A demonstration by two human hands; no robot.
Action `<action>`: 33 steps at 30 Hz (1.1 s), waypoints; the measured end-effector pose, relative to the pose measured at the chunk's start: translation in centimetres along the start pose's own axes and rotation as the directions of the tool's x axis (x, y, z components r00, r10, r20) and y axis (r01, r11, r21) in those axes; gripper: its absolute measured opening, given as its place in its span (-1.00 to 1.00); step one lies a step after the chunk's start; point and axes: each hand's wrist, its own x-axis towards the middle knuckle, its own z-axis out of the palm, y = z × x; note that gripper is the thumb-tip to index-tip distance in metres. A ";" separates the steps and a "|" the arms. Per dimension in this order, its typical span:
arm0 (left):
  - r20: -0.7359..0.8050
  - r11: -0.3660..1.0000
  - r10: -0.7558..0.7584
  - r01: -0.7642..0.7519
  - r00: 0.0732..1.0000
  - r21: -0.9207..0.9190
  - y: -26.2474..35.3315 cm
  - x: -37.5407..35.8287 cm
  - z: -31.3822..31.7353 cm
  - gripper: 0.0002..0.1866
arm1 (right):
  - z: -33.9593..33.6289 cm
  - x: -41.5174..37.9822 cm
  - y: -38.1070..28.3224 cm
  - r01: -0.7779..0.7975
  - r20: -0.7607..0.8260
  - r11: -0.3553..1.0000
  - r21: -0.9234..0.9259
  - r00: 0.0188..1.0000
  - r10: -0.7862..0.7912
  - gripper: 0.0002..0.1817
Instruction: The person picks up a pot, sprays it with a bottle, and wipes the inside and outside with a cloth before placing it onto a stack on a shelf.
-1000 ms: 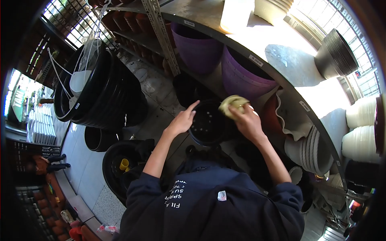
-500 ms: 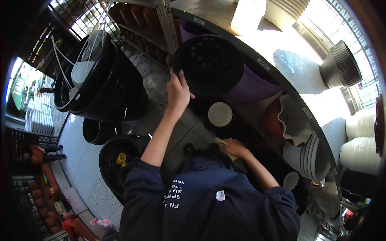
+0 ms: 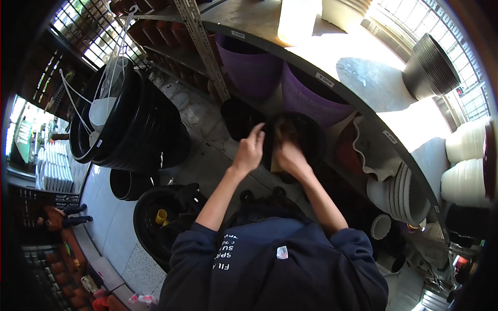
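Observation:
A black pot is held low in front of my body, its opening facing me. My left hand has its fingers closed at the pot's left rim. Over the opening, my right hand is closed on a yellowish cloth; part of the cloth and the fingertips are smeared by motion. Just left of the pot, another dark pot rests on the floor beyond my left hand.
Purple pots stand under a curved shelf. Large stacked black pots are at the left, with a black tub below. White pots sit at the right. A person is far left.
The black pot has come down and right, closer to my body. My left hand moved down with it. My right hand moved up from the lower right to the pot with the cloth.

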 end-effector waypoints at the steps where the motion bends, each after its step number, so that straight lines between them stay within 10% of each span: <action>1: 0.005 0.991 0.135 -0.135 0.991 0.013 -0.1 -0.2 1.0 -0.66 | 1.3 0.0 0.0 -0.160 0.119 0.986 0.055 0.981 0.153 -0.55; 7: -0.018 0.977 0.203 -0.201 0.979 0.076 -1.8 -1.5 1.9 -0.65 | 1.5 -1.4 -1.1 -0.500 0.422 0.768 0.399 0.844 0.331 -0.54; 15: 0.006 0.991 -0.131 0.131 0.991 -0.031 -4.1 -0.7 0.4 -0.59 | -0.6 -2.9 -2.9 -0.450 0.578 0.783 0.430 0.803 0.144 -0.57; 20: 0.118 0.988 -0.127 0.136 0.985 -0.072 -5.5 -0.9 0.6 -0.55 | -3.6 -0.7 -0.2 -0.586 0.798 0.706 0.398 0.601 0.049 -0.64; 22: 0.094 0.995 -0.094 0.096 0.991 -0.025 -4.2 -0.6 0.3 -0.52 | -5.3 0.0 0.8 -0.627 0.778 0.630 0.458 0.626 0.058 -0.65; 23: 0.239 0.920 -0.366 0.389 0.899 -0.051 -2.2 -0.8 -0.6 -0.53 | -6.4 0.0 0.4 -0.664 0.718 0.574 0.479 0.673 0.178 -0.65; 27: 0.204 0.955 -0.127 0.064 0.971 0.289 -2.0 -1.6 0.3 -0.51 | -5.9 0.9 0.5 -0.754 0.669 0.299 0.585 0.657 0.349 -0.40; 31: 0.281 0.810 -0.145 -0.049 0.949 0.584 -1.9 -3.7 4.7 -0.21 | -1.3 -0.4 -0.2 -0.642 0.401 0.533 0.551 0.764 0.506 -0.64; 33: 0.317 0.775 -0.195 -0.052 0.928 0.630 -0.7 -3.7 4.7 -0.07 | -1.0 -0.9 -0.1 -0.623 0.397 0.420 0.659 0.763 0.509 -0.72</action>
